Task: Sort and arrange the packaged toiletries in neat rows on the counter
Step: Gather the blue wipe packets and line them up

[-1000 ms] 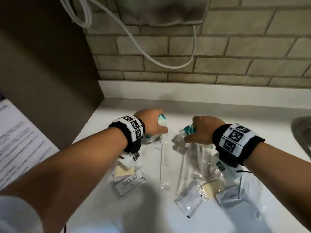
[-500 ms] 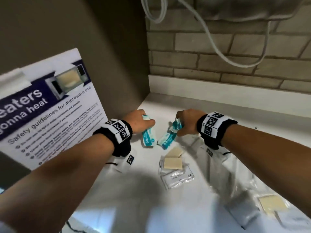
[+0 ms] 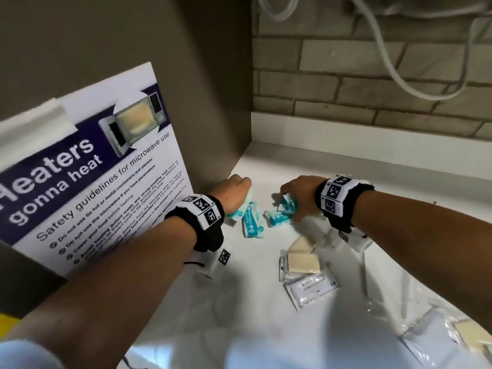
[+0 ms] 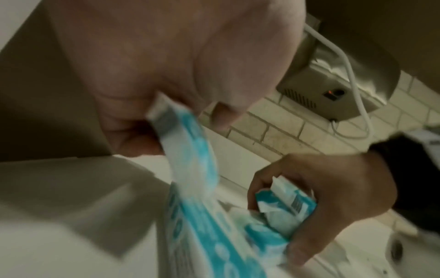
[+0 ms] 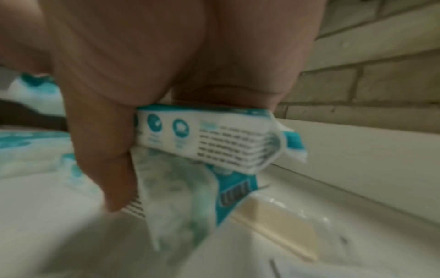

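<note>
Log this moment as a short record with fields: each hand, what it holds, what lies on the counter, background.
left hand: grips a teal-and-white plastic sachet by one end
right hand: holds a bunch of teal-and-white sachets, fingers curled round them
loose teal sachet: flat on the white counter, between the hands
beige soap bars in clear wrap: near the right wrist
white shampoo-conditioner sachet: in front of the soaps
microwave safety poster: on the left panel
brick-tile wall: behind

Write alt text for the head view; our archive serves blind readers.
Two hands work on a white counter: the left hand and right hand each grip teal-and-white packets. Clear-wrapped soap bars and a conditioner sachet lie nearer; a microwave safety poster stands left.
</note>
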`<state>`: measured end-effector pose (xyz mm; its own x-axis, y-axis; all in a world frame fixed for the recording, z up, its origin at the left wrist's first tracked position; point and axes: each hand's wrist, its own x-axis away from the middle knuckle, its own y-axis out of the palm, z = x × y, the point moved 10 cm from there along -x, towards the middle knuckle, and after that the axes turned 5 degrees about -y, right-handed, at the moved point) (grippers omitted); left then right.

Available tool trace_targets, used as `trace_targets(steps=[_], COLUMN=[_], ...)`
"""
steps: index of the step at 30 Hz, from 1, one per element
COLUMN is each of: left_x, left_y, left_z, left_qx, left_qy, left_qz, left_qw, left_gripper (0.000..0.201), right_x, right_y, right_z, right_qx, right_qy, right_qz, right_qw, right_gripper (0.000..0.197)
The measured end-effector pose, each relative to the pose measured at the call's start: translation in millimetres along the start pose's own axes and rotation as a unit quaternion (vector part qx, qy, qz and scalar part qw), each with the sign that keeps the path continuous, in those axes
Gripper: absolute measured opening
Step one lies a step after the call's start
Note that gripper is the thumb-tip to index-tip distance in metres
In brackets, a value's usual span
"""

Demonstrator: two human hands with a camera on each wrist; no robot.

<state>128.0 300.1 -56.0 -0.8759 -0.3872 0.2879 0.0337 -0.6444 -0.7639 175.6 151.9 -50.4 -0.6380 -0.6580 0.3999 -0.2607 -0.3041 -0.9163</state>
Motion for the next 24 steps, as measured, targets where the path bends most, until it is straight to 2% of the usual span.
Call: trace_targets(steps=[6,9,11,17,20,23,24], left_x=[2,8,17,33,33,33,34], left_y=[-14,-18,-14,16,29,16,13], left_z=[-19,-32,-39,-51,-52,-44,-38], left_qx=[0.027,0.113,0.162,0.16,0.085,-0.12,-0.133], left_qy=[-0.024,-0.047,-0.074,-0.126,-0.108,-0.052,-0.03], left_qz=[0.02,0.032,0.019,-0.072,-0.098,-0.022,0.001], left_qw=[0.999,0.992,0.984,0.976,0.986,0.991,0.991], left_gripper=[0.026,0.017,0.011,0.017,0.04,0.057,0.06], right_x=[-1,2,5,14,19,24,25], right_y=[-8,-12,-14,-26,-24,-19,-17], right_z=[25,32,31,23,19,20,21], right_qx=[-0.102,-0.138,-0.157,-0.159,-0.149,-0.142,-0.142], right_qy=[0.08,0.101,0.109,0.107,0.107,0.11,0.113], right_qz=[0.036,0.054,0.057,0.074,0.069,0.056,0.053], right_qw=[0.991,0.984,0.98,0.979,0.981,0.982,0.982], right_gripper=[0.055,0.05,0.048,0.049,0.049,0.05,0.051])
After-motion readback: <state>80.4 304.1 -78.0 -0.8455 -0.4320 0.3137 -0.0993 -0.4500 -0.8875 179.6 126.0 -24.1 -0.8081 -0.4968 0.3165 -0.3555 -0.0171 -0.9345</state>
